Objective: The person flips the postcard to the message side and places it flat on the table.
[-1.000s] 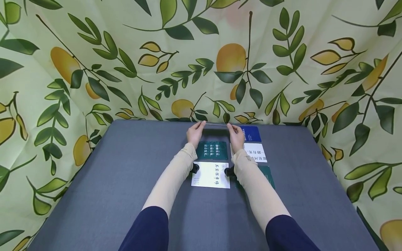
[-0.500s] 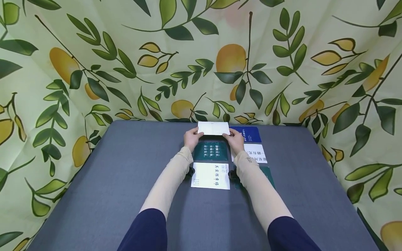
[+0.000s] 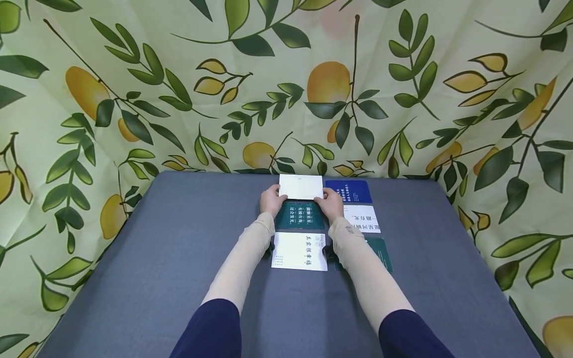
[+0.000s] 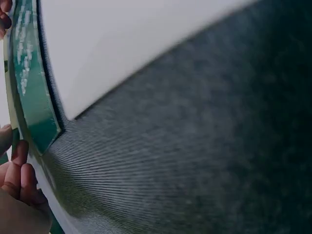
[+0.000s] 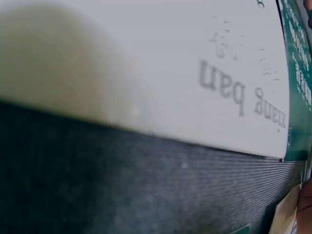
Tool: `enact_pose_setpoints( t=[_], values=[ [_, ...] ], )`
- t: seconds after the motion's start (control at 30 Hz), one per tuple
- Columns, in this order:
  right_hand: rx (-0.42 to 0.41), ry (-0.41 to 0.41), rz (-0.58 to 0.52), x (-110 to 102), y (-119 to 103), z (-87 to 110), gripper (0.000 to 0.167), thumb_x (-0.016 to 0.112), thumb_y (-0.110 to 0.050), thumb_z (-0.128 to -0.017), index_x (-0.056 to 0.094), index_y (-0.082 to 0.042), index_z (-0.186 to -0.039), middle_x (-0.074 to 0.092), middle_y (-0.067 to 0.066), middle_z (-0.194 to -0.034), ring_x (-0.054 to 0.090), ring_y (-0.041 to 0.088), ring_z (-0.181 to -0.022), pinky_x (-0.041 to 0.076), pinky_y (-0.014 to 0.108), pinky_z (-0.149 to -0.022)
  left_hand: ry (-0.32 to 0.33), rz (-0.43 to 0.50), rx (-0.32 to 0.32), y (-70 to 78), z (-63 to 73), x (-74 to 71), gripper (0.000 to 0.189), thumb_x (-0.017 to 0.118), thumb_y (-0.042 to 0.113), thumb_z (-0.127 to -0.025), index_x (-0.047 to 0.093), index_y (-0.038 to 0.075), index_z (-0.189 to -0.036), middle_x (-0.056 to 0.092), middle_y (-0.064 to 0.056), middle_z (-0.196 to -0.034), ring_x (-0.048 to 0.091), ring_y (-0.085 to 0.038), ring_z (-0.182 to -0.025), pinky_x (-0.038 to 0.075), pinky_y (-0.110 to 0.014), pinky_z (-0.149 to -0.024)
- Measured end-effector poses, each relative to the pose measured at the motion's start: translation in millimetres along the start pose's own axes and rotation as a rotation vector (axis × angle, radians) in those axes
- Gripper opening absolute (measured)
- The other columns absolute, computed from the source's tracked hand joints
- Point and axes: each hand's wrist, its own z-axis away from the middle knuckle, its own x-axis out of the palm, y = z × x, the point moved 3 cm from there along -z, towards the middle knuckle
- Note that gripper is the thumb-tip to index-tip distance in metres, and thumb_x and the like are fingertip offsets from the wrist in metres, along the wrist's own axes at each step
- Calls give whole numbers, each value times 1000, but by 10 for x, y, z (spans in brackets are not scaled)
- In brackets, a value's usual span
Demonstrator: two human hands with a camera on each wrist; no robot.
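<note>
Both hands hold a white postcard at the far edge of the table. My left hand pinches its near left corner, and my right hand pinches the near right one, thumbs in front. Just nearer lies a green postcard with white writing. Below that, a white postcard with dark characters lies between the forearms. The left wrist view catches fingers of the left hand at its lower left edge. In the right wrist view, only a sliver of the right hand shows.
Right of the hands, a blue postcard, another white postcard and a second green postcard form a column, partly covered by the right arm. A grey cloth covers the table. Behind it hangs a leaf-and-fruit patterned curtain.
The held white postcard, seen edge-on at first, has tipped down to show its face. Both hands have come slightly lower and nearer with it. The other postcards stay in place.
</note>
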Motion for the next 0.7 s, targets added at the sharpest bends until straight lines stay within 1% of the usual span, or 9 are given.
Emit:
enact_pose_setpoints(
  t=[0.13,0.37,0.43,0.53,0.57,0.6,0.63,0.67,0.7],
  values=[
    [17,-22,52,-11,-28,33,50,64,-17,-85,51,-2,-131,56,11,-100,49,23,-92,44,37,-85,11,-31,-1,-42,-11,22,44,67,13,-84,58,3,-125,68,-18,-98,62,-29,-88,50,-40,-82],
    [61,-62,62,-1,-67,45,50,63,-17,-86,49,-1,-132,59,16,-112,53,25,-99,46,41,-93,28,-51,3,-133,-50,60,42,69,13,-82,60,1,-122,69,-17,-96,62,-26,-88,51,-36,-79],
    [79,-76,63,2,-73,35,51,63,-16,-85,49,-1,-131,59,17,-116,54,26,-102,46,42,-95,28,-69,23,-152,-90,71,43,70,16,-82,61,2,-121,70,-14,-97,60,-25,-93,48,-35,-85],
    [94,-90,84,5,-82,13,51,63,-15,-84,48,-1,-130,58,18,-121,55,29,-107,45,44,-98,48,-122,49,-697,-586,491,45,71,26,-79,63,8,-120,71,-10,-99,57,-27,-100,43,-38,-91],
    [97,-94,93,5,-85,8,51,63,-15,-84,47,-2,-130,57,18,-124,54,29,-109,44,44,-99,41,-153,57,-973,-839,700,48,71,33,-79,62,11,-121,71,-7,-103,55,-27,-105,40,-38,-96],
    [98,-97,106,3,-88,0,52,62,-15,-83,46,-3,-131,55,19,-128,53,30,-111,43,45,-100,53,-164,78,-1180,-1023,862,51,71,40,-78,63,15,-121,70,-4,-106,54,-26,-107,37,-40,-98],
    [98,-101,123,2,-89,-8,53,62,-15,-84,44,-4,-132,53,18,-130,52,30,-113,41,45,-102,47,-189,65,-1369,-1186,1010,51,72,42,-77,63,16,-121,70,-4,-109,53,-28,-108,36,-42,-98],
    [95,-104,141,1,-92,-13,54,61,-16,-84,43,-5,-133,51,18,-133,51,31,-115,41,45,-103,41,-201,58,-1529,-1340,1147,52,72,43,-76,63,18,-121,69,-3,-113,52,-28,-109,36,-42,-98],
    [86,-108,161,-1,-98,-19,54,61,-16,-84,42,-5,-134,50,19,-135,51,31,-116,40,46,-103,27,-206,54,-1532,-1353,1154,52,72,44,-76,62,18,-121,67,-3,-116,51,-28,-111,35,-42,-99]
  ],
)
